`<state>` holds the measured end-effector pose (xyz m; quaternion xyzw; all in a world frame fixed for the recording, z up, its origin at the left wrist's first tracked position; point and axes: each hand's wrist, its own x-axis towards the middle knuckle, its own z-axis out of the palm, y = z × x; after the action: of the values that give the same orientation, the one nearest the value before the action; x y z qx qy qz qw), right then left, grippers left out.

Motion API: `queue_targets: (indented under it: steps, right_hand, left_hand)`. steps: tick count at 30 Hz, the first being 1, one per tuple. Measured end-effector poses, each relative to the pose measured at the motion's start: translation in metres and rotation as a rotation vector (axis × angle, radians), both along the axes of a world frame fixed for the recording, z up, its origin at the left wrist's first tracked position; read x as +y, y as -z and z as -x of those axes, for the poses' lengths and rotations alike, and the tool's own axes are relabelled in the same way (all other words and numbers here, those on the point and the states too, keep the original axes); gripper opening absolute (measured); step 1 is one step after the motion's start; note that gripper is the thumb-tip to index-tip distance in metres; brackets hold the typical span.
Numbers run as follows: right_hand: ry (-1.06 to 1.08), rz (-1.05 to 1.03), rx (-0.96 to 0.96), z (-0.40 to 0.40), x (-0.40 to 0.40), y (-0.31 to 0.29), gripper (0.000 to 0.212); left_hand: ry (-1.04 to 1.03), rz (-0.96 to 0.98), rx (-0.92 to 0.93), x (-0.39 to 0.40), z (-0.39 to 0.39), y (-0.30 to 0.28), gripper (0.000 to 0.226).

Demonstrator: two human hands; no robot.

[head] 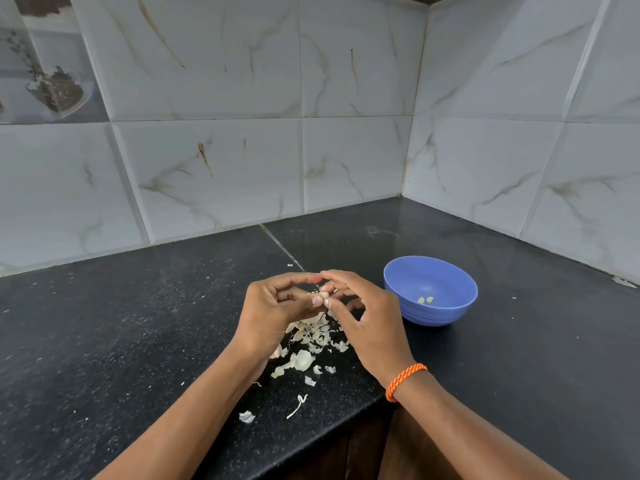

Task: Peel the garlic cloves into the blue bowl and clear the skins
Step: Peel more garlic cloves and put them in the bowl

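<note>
A small pale garlic clove (324, 295) sits pinched between the fingertips of both hands above the black counter. My left hand (273, 311) grips it from the left with thumb and forefinger. My right hand (367, 323), with an orange thread band on its wrist, pinches it from the right. Under the hands lies a heap of papery garlic skins (311, 336), with a larger unpeeled piece (302, 360) among them. The blue bowl (398, 289) stands to the right of my hands and holds two peeled cloves (425, 300).
Loose skin scraps (246, 416) and a thin stem (296, 407) lie near the counter's front edge (311, 448). Marble-look tiled walls (346, 161) meet in a corner behind the bowl. A seam (280, 245) runs across the black counter.
</note>
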<state>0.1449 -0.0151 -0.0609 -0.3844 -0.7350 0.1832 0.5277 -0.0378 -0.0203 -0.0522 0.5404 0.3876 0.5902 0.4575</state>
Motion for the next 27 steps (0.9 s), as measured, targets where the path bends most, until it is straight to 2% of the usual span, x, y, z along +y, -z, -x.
queue_targets:
  steps: [5,7,11,13,17,21,23,26,27]
  right_hand:
    - [0.025,-0.049,-0.037,-0.003,0.0,-0.007,0.043]
    - [0.072,-0.053,-0.063,-0.008,0.003,-0.012,0.035]
    - [0.247,-0.081,-0.117,-0.035,0.017,-0.032,0.008]
    - [0.331,-0.069,-0.156,-0.051,0.024,-0.042,0.014]
    - [0.481,0.047,-0.265,-0.082,0.034,-0.049,0.028]
    - [0.502,0.142,-0.359,-0.093,0.041,-0.045,0.044]
    - [0.488,0.155,-0.365,-0.094,0.042,-0.047,0.041]
    - [0.457,0.123,-0.359,-0.085,0.038,-0.053,0.021]
    - [0.436,0.103,-0.36,-0.079,0.034,-0.055,0.02]
  left_hand:
    - [0.021,-0.022,0.058,0.0,-0.003,0.001,0.03]
    - [-0.018,-0.056,0.132,0.002,-0.002,0.003,0.029]
    - [-0.227,-0.166,0.4,0.007,0.002,0.01,0.024]
    - [-0.306,-0.207,0.492,0.007,0.006,0.01,0.026]
    - [-0.331,-0.215,0.532,0.011,0.011,0.011,0.038]
    - [-0.332,-0.175,0.528,0.013,0.013,0.01,0.015]
    - [-0.353,-0.163,0.532,0.014,0.015,0.008,0.014]
    - [-0.345,-0.178,0.583,0.019,0.024,0.006,0.026]
    - [-0.328,-0.179,0.586,0.021,0.027,0.005,0.028]
